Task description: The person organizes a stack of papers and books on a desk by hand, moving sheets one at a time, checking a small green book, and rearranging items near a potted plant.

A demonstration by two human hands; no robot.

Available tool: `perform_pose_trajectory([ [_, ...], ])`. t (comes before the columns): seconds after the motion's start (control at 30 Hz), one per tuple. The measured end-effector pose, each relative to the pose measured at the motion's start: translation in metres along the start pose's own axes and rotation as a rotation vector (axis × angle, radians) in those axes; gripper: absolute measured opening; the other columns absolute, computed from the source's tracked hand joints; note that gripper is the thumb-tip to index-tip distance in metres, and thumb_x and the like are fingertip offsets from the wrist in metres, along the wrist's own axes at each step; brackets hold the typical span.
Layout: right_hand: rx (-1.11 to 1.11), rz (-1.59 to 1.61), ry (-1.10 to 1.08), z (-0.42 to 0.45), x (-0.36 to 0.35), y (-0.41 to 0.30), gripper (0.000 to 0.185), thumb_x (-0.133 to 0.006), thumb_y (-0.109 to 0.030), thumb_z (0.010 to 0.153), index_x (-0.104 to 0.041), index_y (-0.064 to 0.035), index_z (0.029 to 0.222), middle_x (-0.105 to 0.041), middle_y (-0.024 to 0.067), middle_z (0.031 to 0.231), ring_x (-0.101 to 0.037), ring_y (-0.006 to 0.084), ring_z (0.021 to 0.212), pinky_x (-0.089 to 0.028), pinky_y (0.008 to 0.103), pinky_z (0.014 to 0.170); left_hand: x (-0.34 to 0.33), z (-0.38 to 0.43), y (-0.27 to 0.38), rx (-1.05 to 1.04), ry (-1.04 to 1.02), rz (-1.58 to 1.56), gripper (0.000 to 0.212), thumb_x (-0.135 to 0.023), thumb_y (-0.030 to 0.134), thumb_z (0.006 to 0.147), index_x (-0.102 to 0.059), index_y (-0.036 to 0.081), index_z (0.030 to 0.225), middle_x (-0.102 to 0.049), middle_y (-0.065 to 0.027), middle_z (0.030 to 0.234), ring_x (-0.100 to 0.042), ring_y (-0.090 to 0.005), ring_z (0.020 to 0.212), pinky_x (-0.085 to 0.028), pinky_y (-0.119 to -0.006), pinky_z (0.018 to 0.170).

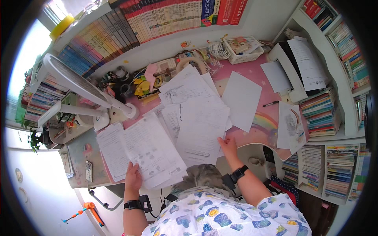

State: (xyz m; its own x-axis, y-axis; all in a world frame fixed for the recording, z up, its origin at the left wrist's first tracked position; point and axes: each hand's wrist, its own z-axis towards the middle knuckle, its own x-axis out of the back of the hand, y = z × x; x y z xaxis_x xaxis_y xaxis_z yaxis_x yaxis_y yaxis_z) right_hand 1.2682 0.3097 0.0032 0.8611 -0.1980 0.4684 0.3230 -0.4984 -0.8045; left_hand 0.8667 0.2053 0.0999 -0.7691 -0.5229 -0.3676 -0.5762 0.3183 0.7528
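My left hand (133,176) is at the lower left edge of a stack of printed sheets (152,147), thumb on top, gripping it. This stack overlaps more worksheets (110,147) at the left. With thumb and fingers pinched together, my right hand (227,146) touches the right edge of a mostly white sheet (203,129) on a loose paper pile. Behind it lies a sheet with a pencil drawing (186,85). A blank sheet (242,101) rests to the right on the pink desk mat (230,66). How firmly my right fingers hold the paper cannot be made out.
A white desk lamp (130,111) stands at the left, near a phone (88,171). At the right are a printer (288,70), a black pen (270,103) and a drawing (291,126). A white basket (243,57) and bookshelves line the back and right side.
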Motion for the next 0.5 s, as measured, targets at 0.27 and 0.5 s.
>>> perform_pose_trajectory([
  [0.27,0.236,-0.007,-0.071,0.012,0.002,-0.025,0.027,-0.063,-0.019,0.083,-0.056,-0.0001,0.101,-0.060,0.0042,0.076,-0.058,0.0155,0.069,-0.046,0.0277,0.060,-0.100,0.021,-0.011,0.163,-0.498,-0.035,0.045,-0.042,0.005,0.080,-0.042,0.002,0.125,-0.053,-0.0124,0.120,-0.052,-0.0240,0.109,-0.041,-0.038,0.095],
  [0.5,-0.169,0.351,-0.494,-0.031,0.035,-0.021,0.017,-0.054,-0.018,0.090,-0.058,-0.0046,0.101,-0.059,-0.0008,0.077,-0.054,0.0083,0.066,-0.045,0.0251,0.059,-0.162,0.033,-0.035,0.176,-0.379,0.099,0.044,-0.043,0.004,0.077,-0.045,0.002,0.121,-0.057,-0.0092,0.110,-0.056,-0.0189,0.096,-0.046,-0.033,0.083],
])
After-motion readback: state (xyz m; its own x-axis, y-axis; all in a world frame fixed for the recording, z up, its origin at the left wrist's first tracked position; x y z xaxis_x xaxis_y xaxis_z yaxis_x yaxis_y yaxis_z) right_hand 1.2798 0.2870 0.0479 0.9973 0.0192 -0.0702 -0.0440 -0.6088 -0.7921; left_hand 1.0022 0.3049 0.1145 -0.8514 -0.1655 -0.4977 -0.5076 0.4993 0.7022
